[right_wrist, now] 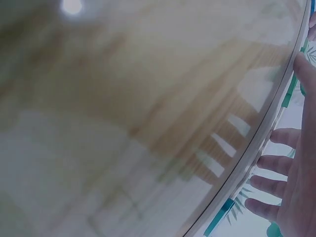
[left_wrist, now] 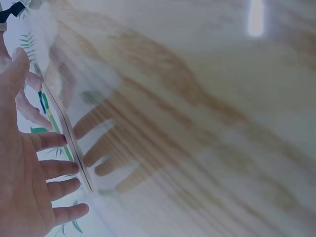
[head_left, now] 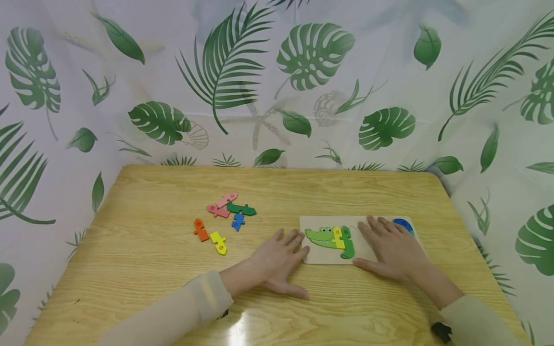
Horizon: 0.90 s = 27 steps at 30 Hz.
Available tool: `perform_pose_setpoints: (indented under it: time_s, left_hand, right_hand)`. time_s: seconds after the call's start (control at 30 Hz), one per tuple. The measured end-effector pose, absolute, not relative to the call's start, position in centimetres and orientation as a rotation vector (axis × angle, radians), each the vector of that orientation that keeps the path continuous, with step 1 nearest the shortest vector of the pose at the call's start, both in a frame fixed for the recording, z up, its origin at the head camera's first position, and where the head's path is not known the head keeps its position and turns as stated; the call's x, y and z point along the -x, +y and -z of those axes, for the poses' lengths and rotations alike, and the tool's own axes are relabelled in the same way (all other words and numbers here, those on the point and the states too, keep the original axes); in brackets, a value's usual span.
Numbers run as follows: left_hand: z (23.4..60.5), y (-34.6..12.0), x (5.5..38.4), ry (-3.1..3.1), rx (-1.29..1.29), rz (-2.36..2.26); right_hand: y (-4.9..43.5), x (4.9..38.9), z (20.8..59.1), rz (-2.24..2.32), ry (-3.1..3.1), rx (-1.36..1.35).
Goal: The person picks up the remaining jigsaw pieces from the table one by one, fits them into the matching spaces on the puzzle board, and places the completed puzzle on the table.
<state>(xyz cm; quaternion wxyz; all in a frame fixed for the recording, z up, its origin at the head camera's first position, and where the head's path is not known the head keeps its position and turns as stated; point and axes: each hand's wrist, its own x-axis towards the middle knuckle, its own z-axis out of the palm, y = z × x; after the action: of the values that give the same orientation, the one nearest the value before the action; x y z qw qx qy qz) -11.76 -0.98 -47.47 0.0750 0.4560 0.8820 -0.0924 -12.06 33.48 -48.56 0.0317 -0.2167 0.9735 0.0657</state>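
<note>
Toward the right edge of the counter (head_left: 151, 218) lies a crocodile puzzle board (head_left: 324, 257), with its long side running left to right, much like the counter's back edge. Its left end holds a crocodile face (head_left: 322, 238), a yellow strip (head_left: 338, 239) and a green strip with a foot (head_left: 347, 245). At its far right corner a round blue part (head_left: 403, 224) peeks out past the right hand (head_left: 394, 250).

Both hands are spread and pinch nothing. The right one lies over the right half of the board. The left hand (head_left: 279, 262) has its fingertips right by the board's left end; whether they touch it is hard to tell.

Six loose bits lie left of the board: two pink pieces (head_left: 227, 200), a green piece (head_left: 241, 209), a blue piece (head_left: 238, 222), an orange piece (head_left: 201, 230) and a yellow piece (head_left: 218, 243). They sit left of the left hand and closer to the back edge, so that hand is much nearer to them.
</note>
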Motion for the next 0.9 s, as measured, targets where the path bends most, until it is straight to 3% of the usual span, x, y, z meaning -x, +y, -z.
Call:
perform_pose_setpoints:
  time_s: [0.9]
  left_hand:
    - [47.4, -3.8, 12.4, 2.652, -1.285, 0.204]
  right_hand:
    - [30.7, 13.6, 48.8, -0.17, 2.999, 0.693]
